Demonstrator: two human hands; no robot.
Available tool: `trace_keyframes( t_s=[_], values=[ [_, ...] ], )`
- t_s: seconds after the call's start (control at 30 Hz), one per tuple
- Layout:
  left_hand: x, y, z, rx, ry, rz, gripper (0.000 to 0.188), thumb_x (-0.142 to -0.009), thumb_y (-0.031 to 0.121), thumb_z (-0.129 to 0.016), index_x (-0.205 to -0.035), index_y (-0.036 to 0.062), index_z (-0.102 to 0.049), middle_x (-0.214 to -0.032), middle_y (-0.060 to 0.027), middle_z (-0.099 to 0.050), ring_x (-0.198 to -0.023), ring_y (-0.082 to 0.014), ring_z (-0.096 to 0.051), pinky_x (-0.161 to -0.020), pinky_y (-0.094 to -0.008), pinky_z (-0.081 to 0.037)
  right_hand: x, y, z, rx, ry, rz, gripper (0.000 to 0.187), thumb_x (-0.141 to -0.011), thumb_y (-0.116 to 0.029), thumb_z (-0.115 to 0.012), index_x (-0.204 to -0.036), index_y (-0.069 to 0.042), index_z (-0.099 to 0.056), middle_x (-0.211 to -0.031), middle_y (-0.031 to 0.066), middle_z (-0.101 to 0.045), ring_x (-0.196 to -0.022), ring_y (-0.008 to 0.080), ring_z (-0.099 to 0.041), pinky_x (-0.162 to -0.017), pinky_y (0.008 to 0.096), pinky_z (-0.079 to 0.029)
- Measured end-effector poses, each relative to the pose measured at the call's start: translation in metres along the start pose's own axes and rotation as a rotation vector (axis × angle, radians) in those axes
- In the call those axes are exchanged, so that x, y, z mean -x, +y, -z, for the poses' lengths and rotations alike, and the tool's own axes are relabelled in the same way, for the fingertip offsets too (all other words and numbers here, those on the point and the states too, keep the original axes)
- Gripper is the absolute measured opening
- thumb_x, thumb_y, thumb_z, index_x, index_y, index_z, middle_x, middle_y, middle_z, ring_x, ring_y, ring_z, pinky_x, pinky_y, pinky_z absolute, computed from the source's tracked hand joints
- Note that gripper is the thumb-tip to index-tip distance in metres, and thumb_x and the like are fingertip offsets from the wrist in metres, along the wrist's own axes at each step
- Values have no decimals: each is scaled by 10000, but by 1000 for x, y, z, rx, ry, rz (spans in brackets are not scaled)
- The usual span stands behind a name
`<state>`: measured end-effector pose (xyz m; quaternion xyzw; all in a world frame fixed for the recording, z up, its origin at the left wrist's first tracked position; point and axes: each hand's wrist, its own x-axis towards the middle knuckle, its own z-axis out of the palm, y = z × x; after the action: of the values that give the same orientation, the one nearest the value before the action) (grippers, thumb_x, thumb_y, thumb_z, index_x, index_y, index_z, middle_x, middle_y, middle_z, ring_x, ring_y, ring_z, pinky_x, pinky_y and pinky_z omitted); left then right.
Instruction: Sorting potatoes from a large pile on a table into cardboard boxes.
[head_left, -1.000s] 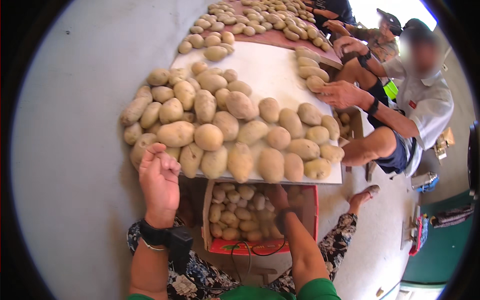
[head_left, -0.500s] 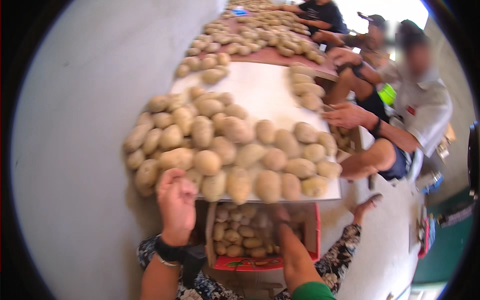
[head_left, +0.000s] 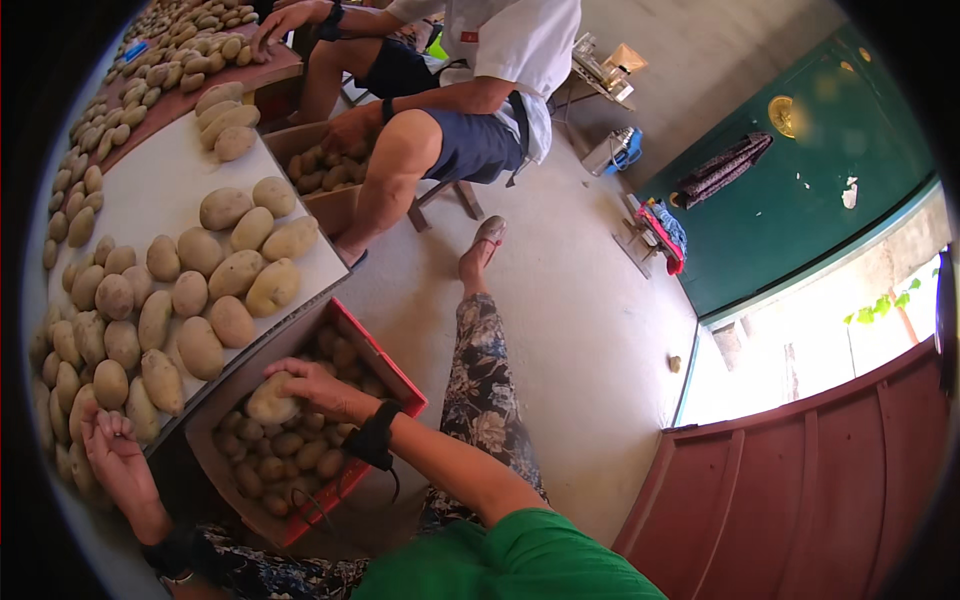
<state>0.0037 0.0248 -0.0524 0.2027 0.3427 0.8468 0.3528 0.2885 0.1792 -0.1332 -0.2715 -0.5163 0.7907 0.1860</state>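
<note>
My right hand is closed around a pale potato, holding it over a cardboard box with red sides. Inside that box lie many smaller potatoes. At the table's near left corner, my left hand is loosely curled beside the potatoes, its palm partly showing and nothing visible in it. Potatoes cover much of the white tabletop in front of me. Whether my left fingertips touch a potato, I cannot tell.
A seated person in a white shirt works across the table, one hand in another box of potatoes. A reddish table with more potatoes adjoins. Farther right are a metal flask, a small bench and a green door.
The view has swung right, bringing the floor and door into sight. My right hand has come up out of the box with a potato. My left hand stays by the potatoes at the table edge.
</note>
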Motion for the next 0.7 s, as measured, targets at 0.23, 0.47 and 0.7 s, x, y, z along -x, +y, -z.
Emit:
trace_keyframes(
  t_s=[0.23,0.47,0.7],
  values=[
    [-4,-16,-61,-1611,-182,-648,430,-848,25,-389,-1277,9,-358,-1314,-138,-386,-1248,-277,-318,-1029,-362,-233,-45,-116,-92,171,100,614,372,-641,-155,-615,-955,-21,-467,-796,95,-514,-755,179,-486,-677,310,-408],
    [-30,-20,-35,-1962,-352,-521,550,-825,107,-425,-1343,51,-249,-1374,-121,-306,-1278,-300,-251,-1064,-405,-156,-132,-76,-140,1080,373,550,601,-623,-98,-645,-1136,3,-349,-903,190,-523,-897,351,-497,-820,407,-375],
    [-43,-26,-19,-2054,-495,-604,624,-791,147,-470,-1356,66,-216,-1384,-95,-297,-1262,-313,-269,-1074,-426,-144,-155,-52,-146,835,365,645,605,-604,-42,-631,-1133,2,-340,-918,215,-516,-904,374,-486,-791,437,-392]
  ],
)
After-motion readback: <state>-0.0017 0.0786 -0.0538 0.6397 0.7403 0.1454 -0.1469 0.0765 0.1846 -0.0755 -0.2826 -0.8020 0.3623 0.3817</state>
